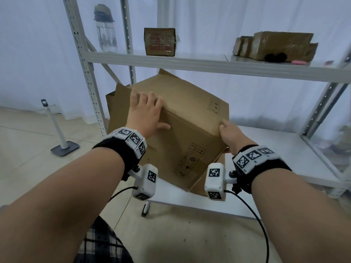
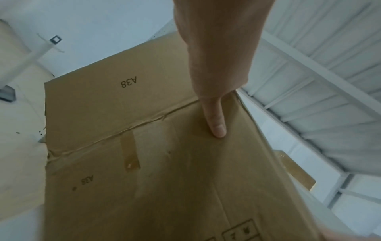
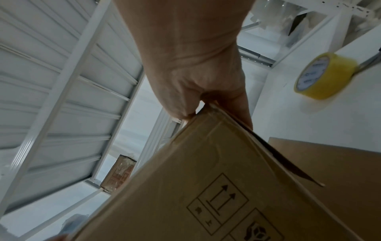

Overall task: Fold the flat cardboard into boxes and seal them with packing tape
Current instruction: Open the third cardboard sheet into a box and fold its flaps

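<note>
Both hands hold the tilted cardboard box (image 1: 176,118) — left hand (image 1: 146,114) flat on top, right hand (image 1: 230,134) pinching its corner.

right hand (image 3: 198,78) pinching cardboard box (image 3: 206,195) corner, yellow tape roll (image 3: 325,76) beyond

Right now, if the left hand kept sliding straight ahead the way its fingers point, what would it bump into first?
Probably nothing solid at once. The left hand lies flat on the cardboard box, fingers pointing toward the far raised flap. It would slide along the box and likely meet that flap, though depth is hard to judge.
</note>
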Tool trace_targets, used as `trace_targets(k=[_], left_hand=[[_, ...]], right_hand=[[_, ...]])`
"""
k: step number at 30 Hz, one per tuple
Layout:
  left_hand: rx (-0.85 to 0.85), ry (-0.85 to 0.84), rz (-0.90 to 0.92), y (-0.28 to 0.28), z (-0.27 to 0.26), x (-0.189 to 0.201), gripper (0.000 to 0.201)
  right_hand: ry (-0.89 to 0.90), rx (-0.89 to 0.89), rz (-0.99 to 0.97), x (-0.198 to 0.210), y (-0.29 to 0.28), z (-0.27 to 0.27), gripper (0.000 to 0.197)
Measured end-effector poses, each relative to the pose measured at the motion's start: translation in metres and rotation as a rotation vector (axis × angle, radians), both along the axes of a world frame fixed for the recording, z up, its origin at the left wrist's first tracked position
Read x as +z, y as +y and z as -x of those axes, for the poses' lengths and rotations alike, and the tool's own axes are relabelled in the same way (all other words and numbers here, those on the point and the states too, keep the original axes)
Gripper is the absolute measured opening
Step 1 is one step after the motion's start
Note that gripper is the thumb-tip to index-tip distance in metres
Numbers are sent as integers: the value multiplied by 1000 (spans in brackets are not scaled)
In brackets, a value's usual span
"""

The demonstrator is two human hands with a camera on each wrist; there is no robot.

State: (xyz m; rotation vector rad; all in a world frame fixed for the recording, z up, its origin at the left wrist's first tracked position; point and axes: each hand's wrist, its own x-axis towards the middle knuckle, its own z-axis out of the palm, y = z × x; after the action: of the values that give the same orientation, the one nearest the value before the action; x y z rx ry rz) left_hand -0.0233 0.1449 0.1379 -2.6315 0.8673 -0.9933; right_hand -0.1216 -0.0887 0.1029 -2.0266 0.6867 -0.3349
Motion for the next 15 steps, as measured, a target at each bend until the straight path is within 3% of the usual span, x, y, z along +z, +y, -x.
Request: trace_targets(k=[5, 12, 15], left_hand=[[13, -45, -23, 1, 8, 19, 81], [-170, -8, 62, -26, 15, 27, 71], [-264, -106, 26, -33, 16, 31, 73]], right_hand=[[85, -43, 124, 3, -1, 11, 47], [225, -130, 164, 14, -12, 24, 38], [148, -57, -227, 2, -18, 24, 63]])
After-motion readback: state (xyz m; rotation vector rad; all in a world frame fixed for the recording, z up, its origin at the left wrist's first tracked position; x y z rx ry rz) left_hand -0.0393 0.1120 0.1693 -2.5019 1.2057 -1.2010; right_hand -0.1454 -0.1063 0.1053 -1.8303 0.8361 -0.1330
